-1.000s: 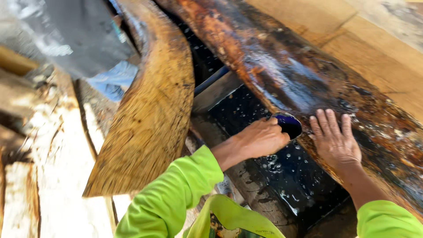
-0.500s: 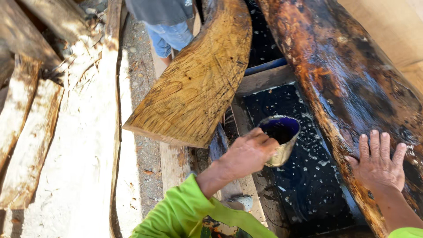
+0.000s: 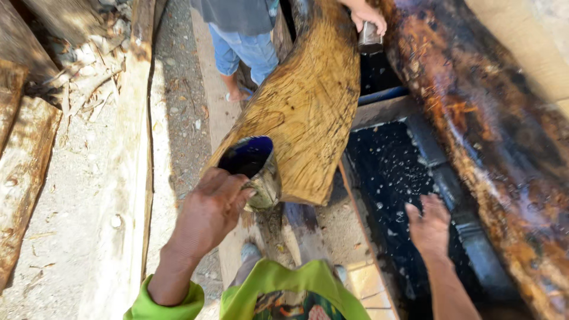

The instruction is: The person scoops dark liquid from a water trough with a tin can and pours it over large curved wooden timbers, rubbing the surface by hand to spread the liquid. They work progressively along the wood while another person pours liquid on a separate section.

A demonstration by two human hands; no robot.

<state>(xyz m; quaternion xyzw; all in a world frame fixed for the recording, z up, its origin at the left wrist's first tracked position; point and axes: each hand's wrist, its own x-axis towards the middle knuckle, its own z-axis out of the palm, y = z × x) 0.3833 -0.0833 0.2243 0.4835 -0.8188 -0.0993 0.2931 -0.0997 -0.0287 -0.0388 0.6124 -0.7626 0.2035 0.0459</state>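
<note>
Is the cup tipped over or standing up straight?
Tipped. The cup in the left hand leans toward the curved plank, its dark inside showing.

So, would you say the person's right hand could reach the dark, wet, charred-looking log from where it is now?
Probably yes: the right hand hovers open over the black trough, with the dark wet log alongside and nothing between them.
</note>
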